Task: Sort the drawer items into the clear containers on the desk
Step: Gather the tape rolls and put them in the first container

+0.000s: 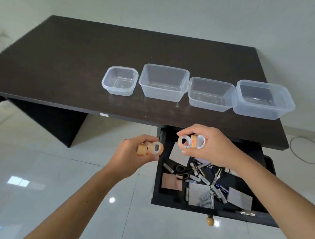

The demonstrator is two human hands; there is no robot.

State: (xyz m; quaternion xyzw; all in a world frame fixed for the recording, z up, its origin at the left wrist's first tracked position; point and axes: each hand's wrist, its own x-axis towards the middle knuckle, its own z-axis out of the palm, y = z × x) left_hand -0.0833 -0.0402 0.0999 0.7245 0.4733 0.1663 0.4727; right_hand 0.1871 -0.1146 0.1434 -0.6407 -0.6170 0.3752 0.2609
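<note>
My left hand [135, 154] holds a few small tape rolls [150, 148] side by side, just left of the open drawer [213, 207]. My right hand [209, 145] grips more small tape rolls [191, 142] above the drawer's back end. Both hands hover below the desk's front edge. Several clear containers stand in a row on the dark desk [74, 59]: a small square one [120, 80], a deeper one [164, 81], a shallower one [210, 93] and one at the right corner [263, 99]. All look empty. The drawer holds scissors [182, 170], batteries [205, 179], pliers and paper squares.
The drawer sticks out toward me under the desk's right side, with a round wooden knob [210, 221] on its front. A cable [311, 149] lies on the glossy tiled floor at right. A toe shows at the bottom edge.
</note>
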